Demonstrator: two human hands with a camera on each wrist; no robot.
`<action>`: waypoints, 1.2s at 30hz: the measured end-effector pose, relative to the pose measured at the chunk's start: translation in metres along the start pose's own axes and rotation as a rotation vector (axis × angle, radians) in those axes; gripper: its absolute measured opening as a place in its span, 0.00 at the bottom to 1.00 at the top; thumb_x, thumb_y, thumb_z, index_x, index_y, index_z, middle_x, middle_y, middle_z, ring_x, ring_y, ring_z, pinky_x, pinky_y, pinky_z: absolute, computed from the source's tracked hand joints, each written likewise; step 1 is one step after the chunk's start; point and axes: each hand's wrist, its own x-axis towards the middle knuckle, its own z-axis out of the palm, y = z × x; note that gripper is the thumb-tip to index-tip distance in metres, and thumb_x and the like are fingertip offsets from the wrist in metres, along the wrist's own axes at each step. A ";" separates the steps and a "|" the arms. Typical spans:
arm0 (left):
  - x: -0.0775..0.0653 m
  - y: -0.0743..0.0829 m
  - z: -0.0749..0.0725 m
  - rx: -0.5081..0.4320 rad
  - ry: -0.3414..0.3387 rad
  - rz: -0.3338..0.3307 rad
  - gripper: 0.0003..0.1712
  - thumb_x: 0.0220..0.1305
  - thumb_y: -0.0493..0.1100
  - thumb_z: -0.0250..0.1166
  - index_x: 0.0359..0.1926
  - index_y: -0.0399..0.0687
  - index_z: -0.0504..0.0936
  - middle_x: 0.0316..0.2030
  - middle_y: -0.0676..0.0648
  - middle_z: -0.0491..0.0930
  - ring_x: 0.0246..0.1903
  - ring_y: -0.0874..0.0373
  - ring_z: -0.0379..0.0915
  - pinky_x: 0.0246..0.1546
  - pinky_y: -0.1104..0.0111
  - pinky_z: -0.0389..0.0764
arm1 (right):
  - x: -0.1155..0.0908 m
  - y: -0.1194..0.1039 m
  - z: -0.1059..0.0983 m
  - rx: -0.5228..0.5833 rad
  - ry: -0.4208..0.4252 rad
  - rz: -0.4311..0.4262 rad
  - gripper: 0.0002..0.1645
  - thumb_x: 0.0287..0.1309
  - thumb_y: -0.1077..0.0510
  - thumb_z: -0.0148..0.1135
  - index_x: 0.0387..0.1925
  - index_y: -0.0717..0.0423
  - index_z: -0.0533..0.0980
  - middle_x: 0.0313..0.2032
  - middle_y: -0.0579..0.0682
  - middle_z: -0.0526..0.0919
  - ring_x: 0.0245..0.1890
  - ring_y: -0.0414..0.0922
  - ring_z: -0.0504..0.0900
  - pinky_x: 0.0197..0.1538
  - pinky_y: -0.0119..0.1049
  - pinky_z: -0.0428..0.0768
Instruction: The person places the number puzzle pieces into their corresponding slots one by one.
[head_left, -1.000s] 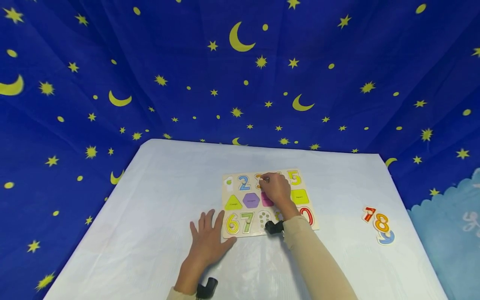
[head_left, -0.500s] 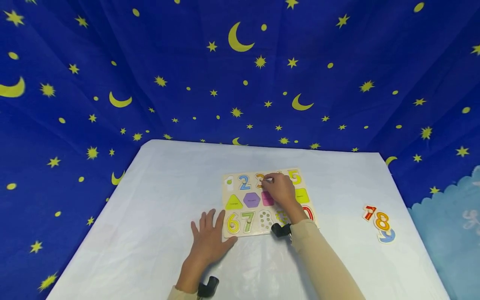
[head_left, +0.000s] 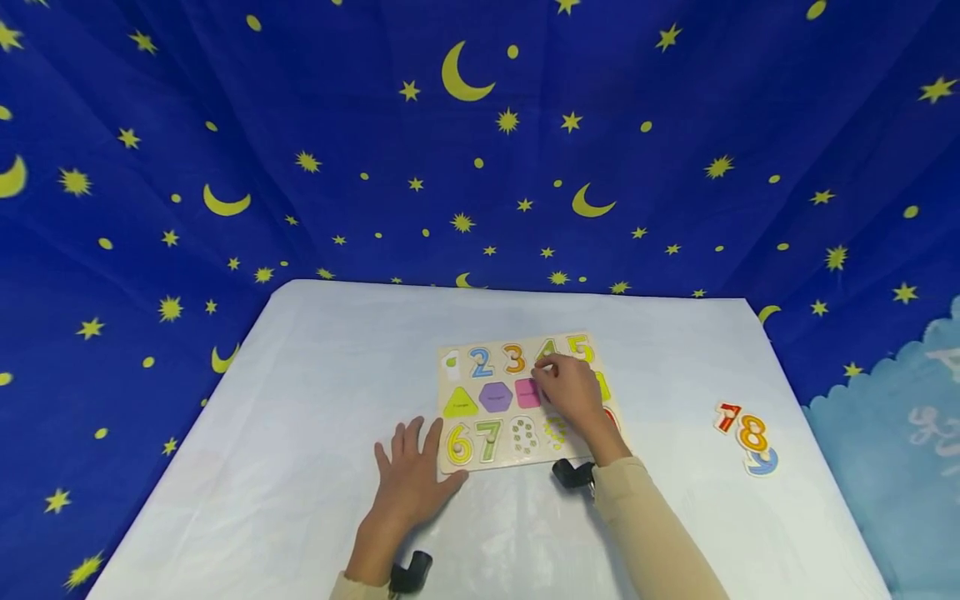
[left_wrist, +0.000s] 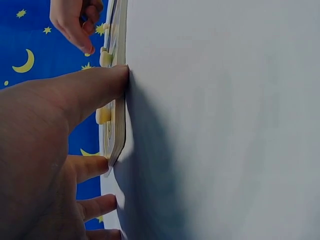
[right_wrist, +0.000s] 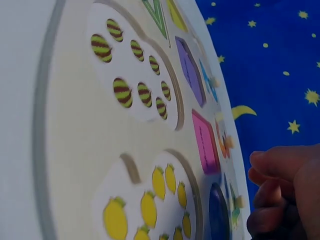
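A wooden number puzzle board (head_left: 506,462) lies on the table in the head view. My left hand (head_left: 408,483) rests with spread fingers at its lower left corner; in the left wrist view the thumb (left_wrist: 100,82) touches the board's edge. My right hand (head_left: 570,387) hovers over the board below the green 4 (head_left: 548,346), fingers loosely bent and holding nothing. In the right wrist view, its fingertips (right_wrist: 260,160) are apart from the knobbed pieces. The orange 3 (head_left: 514,358) and blue 2 (head_left: 481,363) sit in their slots. Picture-printed recesses show at 1, 8 (head_left: 524,435) and 9.
Right of the board lie a loose red 1 (head_left: 727,417), an orange 8 (head_left: 752,433) and a blue 9 (head_left: 762,462), the 8 overlapping the 9. A white cover (head_left: 337,358) spreads over the table. Behind hangs a blue star-patterned curtain (head_left: 390,125).
My right hand has moved off the orange 3 to the right and slightly toward me, uncovering the 3 and most of the 4. The left hand stays at the board's corner.
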 end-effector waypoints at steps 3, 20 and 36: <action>0.000 0.000 -0.001 -0.004 0.005 0.003 0.51 0.53 0.67 0.65 0.72 0.49 0.60 0.68 0.36 0.54 0.68 0.33 0.42 0.58 0.31 0.42 | -0.004 0.003 -0.004 -0.003 -0.002 0.009 0.10 0.56 0.49 0.64 0.36 0.47 0.84 0.16 0.41 0.74 0.15 0.41 0.69 0.19 0.37 0.66; 0.000 -0.002 0.000 0.009 0.001 0.008 0.51 0.52 0.68 0.65 0.72 0.49 0.61 0.68 0.36 0.56 0.68 0.33 0.45 0.58 0.31 0.44 | -0.031 0.019 -0.026 0.089 -0.013 0.063 0.15 0.55 0.43 0.67 0.37 0.47 0.83 0.19 0.44 0.76 0.14 0.43 0.73 0.19 0.37 0.70; 0.000 0.000 -0.004 0.056 0.030 0.041 0.51 0.52 0.69 0.65 0.70 0.47 0.63 0.66 0.35 0.60 0.66 0.31 0.50 0.56 0.30 0.50 | -0.048 0.041 -0.052 0.072 0.035 0.107 0.13 0.56 0.47 0.67 0.37 0.51 0.83 0.22 0.46 0.76 0.20 0.44 0.72 0.23 0.37 0.70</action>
